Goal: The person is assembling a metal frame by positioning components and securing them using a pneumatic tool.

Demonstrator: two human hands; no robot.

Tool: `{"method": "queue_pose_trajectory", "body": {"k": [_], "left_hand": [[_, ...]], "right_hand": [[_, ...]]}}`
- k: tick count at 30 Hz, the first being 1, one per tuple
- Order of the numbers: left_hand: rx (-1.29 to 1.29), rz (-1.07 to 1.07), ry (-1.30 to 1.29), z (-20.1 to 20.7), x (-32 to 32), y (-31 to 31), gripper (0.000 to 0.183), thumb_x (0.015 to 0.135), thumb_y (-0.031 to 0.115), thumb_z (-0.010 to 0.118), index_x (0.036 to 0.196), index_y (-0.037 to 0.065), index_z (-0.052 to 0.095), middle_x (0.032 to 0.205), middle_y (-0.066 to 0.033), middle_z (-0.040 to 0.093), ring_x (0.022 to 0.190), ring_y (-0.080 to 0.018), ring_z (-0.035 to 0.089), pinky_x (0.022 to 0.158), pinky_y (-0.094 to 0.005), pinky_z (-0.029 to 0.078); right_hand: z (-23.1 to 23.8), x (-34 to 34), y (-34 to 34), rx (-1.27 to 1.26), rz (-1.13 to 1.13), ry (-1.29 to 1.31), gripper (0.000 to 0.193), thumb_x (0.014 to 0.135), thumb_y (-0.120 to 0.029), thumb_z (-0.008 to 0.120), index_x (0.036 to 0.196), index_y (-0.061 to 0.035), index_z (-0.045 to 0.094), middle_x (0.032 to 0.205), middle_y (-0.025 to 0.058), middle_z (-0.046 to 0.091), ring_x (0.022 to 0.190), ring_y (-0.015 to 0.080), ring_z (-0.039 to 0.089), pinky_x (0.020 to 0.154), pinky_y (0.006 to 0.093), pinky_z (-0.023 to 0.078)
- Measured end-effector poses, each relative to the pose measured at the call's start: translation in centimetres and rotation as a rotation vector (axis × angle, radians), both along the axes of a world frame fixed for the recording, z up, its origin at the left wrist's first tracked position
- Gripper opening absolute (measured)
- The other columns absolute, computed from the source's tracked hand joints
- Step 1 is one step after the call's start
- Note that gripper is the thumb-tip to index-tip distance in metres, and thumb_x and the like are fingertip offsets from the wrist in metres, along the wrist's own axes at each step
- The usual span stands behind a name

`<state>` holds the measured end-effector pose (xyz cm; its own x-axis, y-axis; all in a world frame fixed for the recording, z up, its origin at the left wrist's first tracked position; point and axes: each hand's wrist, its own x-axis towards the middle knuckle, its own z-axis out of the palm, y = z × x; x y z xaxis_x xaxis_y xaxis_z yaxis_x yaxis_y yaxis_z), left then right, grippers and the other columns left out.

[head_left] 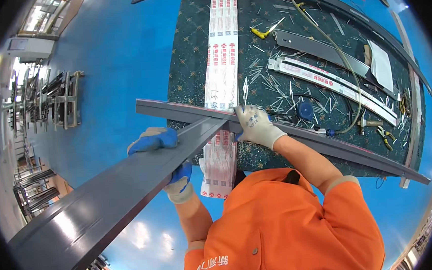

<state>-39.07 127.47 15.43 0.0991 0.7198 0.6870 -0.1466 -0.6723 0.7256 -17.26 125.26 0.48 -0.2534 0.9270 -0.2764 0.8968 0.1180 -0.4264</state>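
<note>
A wide dark grey metal profile [129,175] runs from the lower left up to a long, narrower grey profile [345,144], meeting it at an angle. My left hand [180,184], in a white and blue glove, is closed around the wide profile. Its palm lies beneath, and gloved fingers show at the opposite edge. My right hand [257,126], gloved too, grips the long profile beside the joint, fingers bent over its far edge. How the two ends fit together is partly hidden. Under the joint lies a strip of white film with red print [221,60].
A dark patterned mat [186,52] covers the table. Scattered on it are thin offcuts, a yellow-handled tool [264,31], a blue round container [305,110], pliers [386,137], white wrapped strips [331,83] and an air hose [342,53]. Racks of profiles [50,98] stand at left.
</note>
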Motion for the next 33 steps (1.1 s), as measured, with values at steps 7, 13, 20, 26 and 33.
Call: {"method": "queue_pose_trajectory", "body": {"k": [7,13,20,26,33], "left_hand": [[-0.051,-0.117,-0.023,0.4,0.9,2.0,0.052,0.062,0.018,0.083,0.105,0.012,0.054,0.088,-0.0042,0.067,0.078,-0.0177,0.059,0.074,-0.0318,0.051],[-0.085,-0.122,-0.045,-0.1,1.8,2.3,0.061,0.062,0.028,0.081,0.115,0.013,0.054,0.089,-0.0038,0.062,0.079,-0.0172,0.055,0.073,-0.0309,0.047],[-0.075,-0.154,-0.065,-1.4,0.2,2.5,0.072,0.068,0.03,0.079,0.133,0.009,0.054,0.096,-0.0061,0.064,0.084,-0.0181,0.057,0.078,-0.0312,0.048],[-0.108,-0.022,0.017,-0.8,1.6,1.6,0.071,0.074,0.029,0.076,0.138,0.008,0.053,0.103,-0.0077,0.065,0.093,-0.0194,0.059,0.084,-0.0313,0.048],[-0.176,-0.168,-0.292,-2.3,2.2,1.7,0.077,0.074,0.023,0.09,0.139,0.004,0.053,0.11,-0.0129,0.07,0.101,-0.019,0.066,0.094,-0.0319,0.053]], "right_hand": [[-1.3,0.5,0.0,-0.027,-0.009,0.036,0.062,0.068,-0.039,0.089,0.107,-0.0011,0.058,0.093,0.0179,0.069,0.078,0.034,0.071,0.07,0.0394,0.057],[-1.6,0.8,0.0,-0.018,-0.009,0.052,0.062,0.068,-0.04,0.089,0.104,-0.0009,0.056,0.092,0.0168,0.069,0.077,0.0336,0.071,0.069,0.0391,0.057],[-1.0,0.6,0.2,-0.057,-0.004,0.034,0.063,0.069,-0.041,0.088,0.104,-0.0008,0.056,0.092,0.0166,0.069,0.077,0.0324,0.071,0.068,0.0384,0.057],[-1.0,0.8,-0.1,-0.018,-0.031,0.053,0.056,0.068,-0.038,0.089,0.101,-0.0025,0.06,0.093,0.0178,0.069,0.078,0.0313,0.072,0.069,0.0388,0.058],[-0.7,0.6,0.0,-0.062,-0.033,0.039,0.061,0.069,-0.039,0.088,0.105,-0.0011,0.058,0.093,0.0172,0.069,0.078,0.0313,0.071,0.07,0.0385,0.057]]}}
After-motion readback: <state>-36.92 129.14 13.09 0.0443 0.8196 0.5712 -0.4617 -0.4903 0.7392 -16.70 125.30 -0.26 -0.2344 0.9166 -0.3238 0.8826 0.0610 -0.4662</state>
